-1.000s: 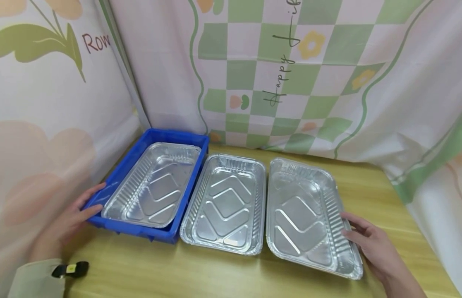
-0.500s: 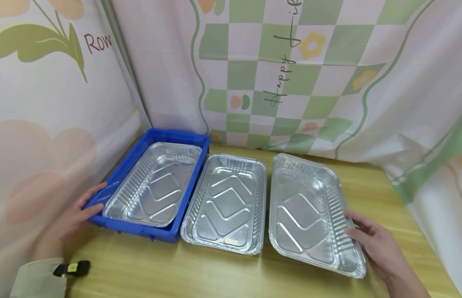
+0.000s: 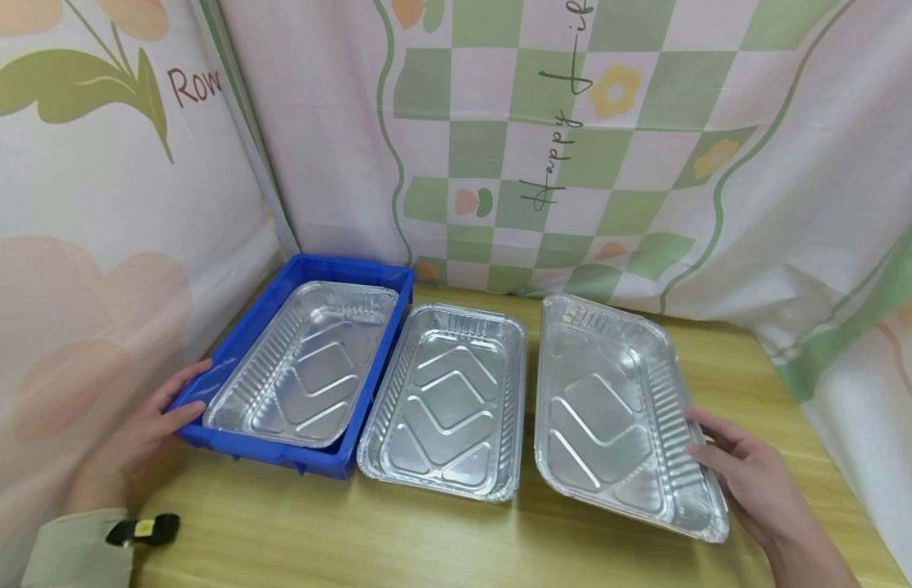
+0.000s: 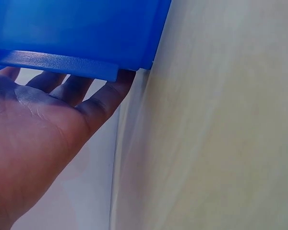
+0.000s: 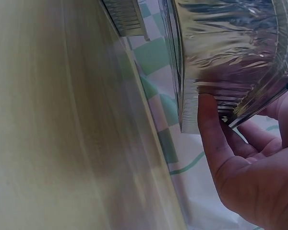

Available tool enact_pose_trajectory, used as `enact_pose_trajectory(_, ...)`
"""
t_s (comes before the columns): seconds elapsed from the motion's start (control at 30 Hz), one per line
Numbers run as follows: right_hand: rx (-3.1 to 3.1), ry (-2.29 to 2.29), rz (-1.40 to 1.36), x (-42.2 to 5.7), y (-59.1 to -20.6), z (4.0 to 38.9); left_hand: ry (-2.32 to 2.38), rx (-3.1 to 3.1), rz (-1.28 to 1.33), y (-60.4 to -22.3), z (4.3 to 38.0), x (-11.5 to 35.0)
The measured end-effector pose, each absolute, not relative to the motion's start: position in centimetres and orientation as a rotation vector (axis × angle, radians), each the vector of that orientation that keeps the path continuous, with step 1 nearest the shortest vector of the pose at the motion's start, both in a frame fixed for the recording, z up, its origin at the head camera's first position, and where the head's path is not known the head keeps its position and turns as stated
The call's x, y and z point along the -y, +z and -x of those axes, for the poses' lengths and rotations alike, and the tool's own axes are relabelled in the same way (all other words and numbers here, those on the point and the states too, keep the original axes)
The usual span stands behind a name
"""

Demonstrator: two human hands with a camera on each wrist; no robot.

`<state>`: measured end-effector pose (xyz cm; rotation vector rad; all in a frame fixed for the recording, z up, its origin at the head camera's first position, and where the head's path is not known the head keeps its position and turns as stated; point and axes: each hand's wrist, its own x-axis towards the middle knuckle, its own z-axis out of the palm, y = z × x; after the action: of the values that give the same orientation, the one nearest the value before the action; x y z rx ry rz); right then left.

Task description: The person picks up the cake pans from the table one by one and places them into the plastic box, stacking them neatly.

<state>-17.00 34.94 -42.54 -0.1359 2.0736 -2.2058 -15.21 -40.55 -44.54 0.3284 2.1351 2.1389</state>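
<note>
Near the front left corner of a blue plastic bin [image 3: 275,453], my left hand [image 3: 150,425] grips its side. In the left wrist view, fingers [image 4: 103,103] reach up under the bin's lip. My right hand [image 3: 753,482] pinches the right rim of a foil tray [image 3: 602,425], with the thumb inside and fingers beneath. This tray tilts, its right side higher, and casts a shadow on the table. In the right wrist view its shiny outer wall [image 5: 225,43] stands above the tabletop, and layered edges show along its rim.
A second foil tray [image 3: 444,408] lies on the wooden table [image 3: 316,531] between the bin and the held tray. Another foil tray [image 3: 309,367] sits inside the bin. Printed curtains [image 3: 316,147] hang close behind and along both sides.
My right hand and its foil tray have moved slightly right and away from me, widening the gap to the middle tray. My left hand stays on the bin.
</note>
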Motion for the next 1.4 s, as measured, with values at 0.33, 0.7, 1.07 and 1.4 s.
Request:
enact_pose_trajectory(0.33, -2.000, -2.251, 0.166, -33.9, -41.8, 17.0, 2.150, -2.126, -0.335, -44.4, 15.2, 40.4)
enact_pose_trajectory(0.7, -2.012, -2.230, 0.229, -32.0, -40.9, 16.8, 2.143, -2.121, -0.311, -44.2, 15.1, 40.5)
enact_pose_trajectory(1.07, -2.032, -2.227, 0.230, -30.5, -40.8, 17.1, 2.177, -2.100, -0.328, -44.7, 15.3, 40.7)
enact_pose_trajectory(1.4, -2.065, -2.197, 0.252, -29.5, -40.8, 17.4, 2.173, -2.116, -0.305, -44.8, 15.2, 40.6)
